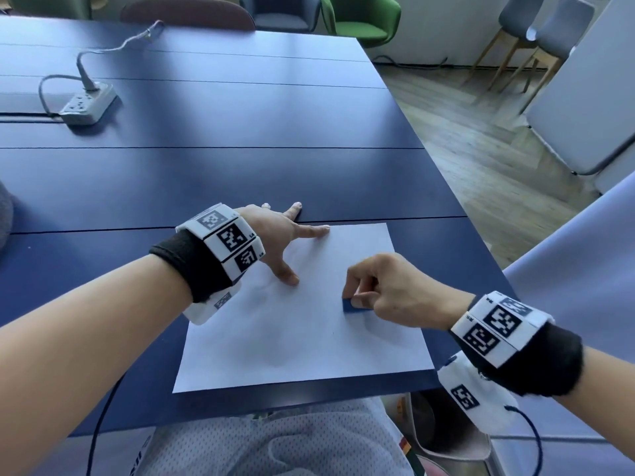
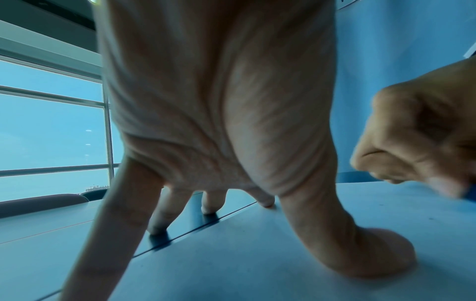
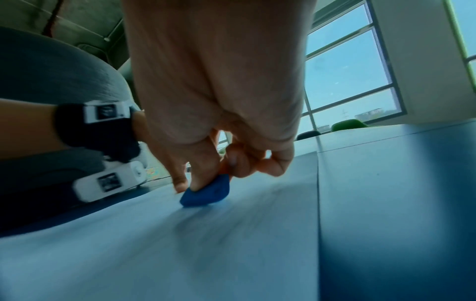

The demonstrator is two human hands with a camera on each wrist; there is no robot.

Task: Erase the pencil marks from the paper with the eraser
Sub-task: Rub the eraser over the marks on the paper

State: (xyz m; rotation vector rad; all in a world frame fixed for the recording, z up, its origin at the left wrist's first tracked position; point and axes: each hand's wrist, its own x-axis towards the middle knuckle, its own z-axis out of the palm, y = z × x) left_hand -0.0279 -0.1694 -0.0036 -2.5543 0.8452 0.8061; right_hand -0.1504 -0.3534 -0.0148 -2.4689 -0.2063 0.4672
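Observation:
A white sheet of paper lies on the dark blue table near its front edge. My left hand rests spread on the sheet's upper left part, thumb and index finger pressing the paper, the other fingertips on the table beyond it. My right hand pinches a small blue eraser between thumb and fingers, its lower edge touching the sheet right of centre. In the right wrist view the eraser sits on the paper under my fingertips. Any pencil marks are too faint to make out.
A white power strip with cable lies at the table's far left. The table's right edge runs diagonally close to the paper. Chairs stand beyond the table: a green one and grey ones.

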